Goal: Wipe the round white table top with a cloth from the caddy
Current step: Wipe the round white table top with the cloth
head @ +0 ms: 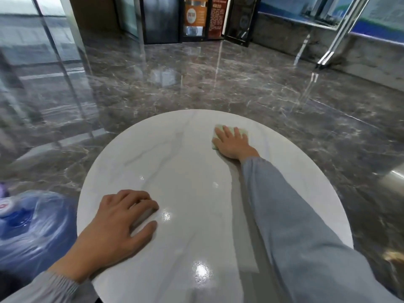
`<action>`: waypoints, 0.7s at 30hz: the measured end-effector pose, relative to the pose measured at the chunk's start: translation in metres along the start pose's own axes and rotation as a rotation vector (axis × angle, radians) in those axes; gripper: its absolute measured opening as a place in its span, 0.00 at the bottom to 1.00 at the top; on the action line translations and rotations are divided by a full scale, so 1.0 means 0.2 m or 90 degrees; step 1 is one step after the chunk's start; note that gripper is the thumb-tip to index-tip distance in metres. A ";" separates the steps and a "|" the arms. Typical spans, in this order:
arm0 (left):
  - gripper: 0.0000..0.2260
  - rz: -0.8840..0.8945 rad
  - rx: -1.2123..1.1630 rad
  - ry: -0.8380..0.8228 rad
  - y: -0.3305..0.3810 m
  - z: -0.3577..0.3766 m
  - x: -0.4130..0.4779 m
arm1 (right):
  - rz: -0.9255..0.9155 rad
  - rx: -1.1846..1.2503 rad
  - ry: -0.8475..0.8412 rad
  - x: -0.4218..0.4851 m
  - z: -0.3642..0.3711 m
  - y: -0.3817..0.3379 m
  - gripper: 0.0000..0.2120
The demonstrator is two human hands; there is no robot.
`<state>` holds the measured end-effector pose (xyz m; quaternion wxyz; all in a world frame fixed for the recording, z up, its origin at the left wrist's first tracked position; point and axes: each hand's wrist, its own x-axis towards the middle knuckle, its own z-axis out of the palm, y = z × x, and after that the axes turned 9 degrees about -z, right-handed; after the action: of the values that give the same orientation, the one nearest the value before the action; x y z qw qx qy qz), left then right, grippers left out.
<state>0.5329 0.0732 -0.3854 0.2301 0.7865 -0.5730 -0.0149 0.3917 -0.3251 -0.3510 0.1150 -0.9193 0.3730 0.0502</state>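
The round white table top point(175, 162) with faint grey veins fills the lower middle of the head view. A pale green cloth point(243, 131) lies flat on its far right part. My right hand point(232, 143) presses on the cloth with straight, spread fingers, the arm stretched across the table in a grey-blue sleeve. My left hand point(122, 221) rests on the near left part of the top, fingers slightly bent and holding nothing. No caddy is in view.
A large blue water bottle point(28, 224) in clear wrap stands on the floor at the left, close to the table's edge. Glossy dark marble floor point(196, 79) surrounds the table. Glass partitions point(54, 51) rise at the left, and doors stand at the back.
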 end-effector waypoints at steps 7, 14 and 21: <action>0.14 0.016 -0.002 0.013 -0.02 0.00 -0.01 | -0.394 -0.063 -0.075 -0.18 0.27 -1.00 0.29; 0.15 0.023 -0.006 0.021 -0.02 -0.01 -0.01 | -0.253 -0.083 0.013 -0.30 0.21 -0.37 0.31; 0.13 0.030 -0.035 0.049 -0.02 -0.01 -0.02 | 0.188 0.001 0.042 -0.78 0.03 0.67 0.30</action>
<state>0.5356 0.0780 -0.3864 0.2738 0.7660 -0.5816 0.0050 0.1856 -0.3122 -0.3523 0.0947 -0.8554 0.5080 0.0359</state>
